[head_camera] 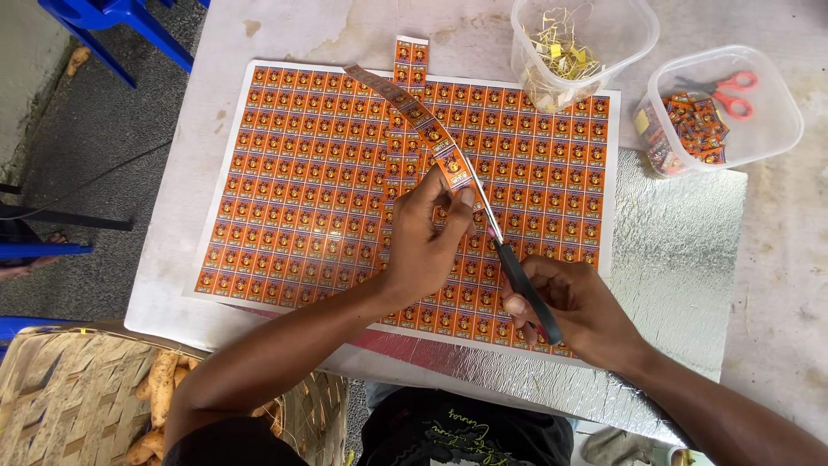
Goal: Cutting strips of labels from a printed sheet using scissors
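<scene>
The left hand [424, 237] pinches a strip of orange labels [414, 112] running toward eleven o'clock over the printed label sheet [319, 173]; the right hand [573, 306], at four o'clock, grips black-handled scissors [509, 259], fingers closed around the handles.

Curling orange label strip [423, 121], black-handled scissors [517, 272], over printed label sheet [302, 173]

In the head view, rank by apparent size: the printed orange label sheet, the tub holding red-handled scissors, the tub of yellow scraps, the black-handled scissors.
1. Orange label sheet.
2-3. Tub with the red-handled scissors and the scraps tub, partly cropped: too alike to rank.
4. Black-handled scissors, in the right hand.
</scene>
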